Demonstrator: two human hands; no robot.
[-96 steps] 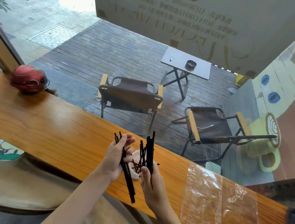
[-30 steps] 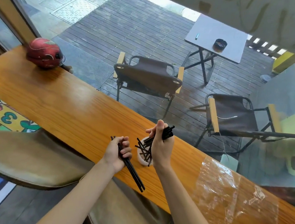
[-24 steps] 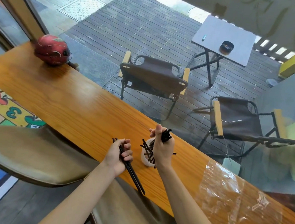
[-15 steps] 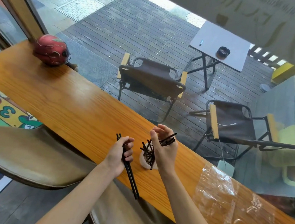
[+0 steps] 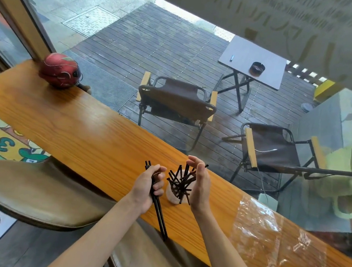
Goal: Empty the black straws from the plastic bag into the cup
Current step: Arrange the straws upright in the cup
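Head view: the left hand (image 5: 148,187) is curled closed around a small bundle of thin black plastic straws (image 5: 157,204), their lower ends slanting down past the near edge of the long orange-brown wooden counter (image 5: 75,131). The right hand (image 5: 200,184) is spread open with its palm turned toward the small pale round cup (image 5: 172,196), gripping nothing, just beside the loose black straws (image 5: 180,179) that stand fanned out of the cup in all directions. That cup rests on the counter between the two hands. Farther right along the counter lies the clear crinkled plastic bag (image 5: 276,244), flat and apart from the cup. At the counter's far left end sits a glossy red helmet (image 5: 59,71). Beneath the counter's near edge is a brown padded seat (image 5: 33,197). Beyond the window glass, two brown folding chairs (image 5: 177,100) and a small grey folding table (image 5: 255,63) stand on dark wooden decking.
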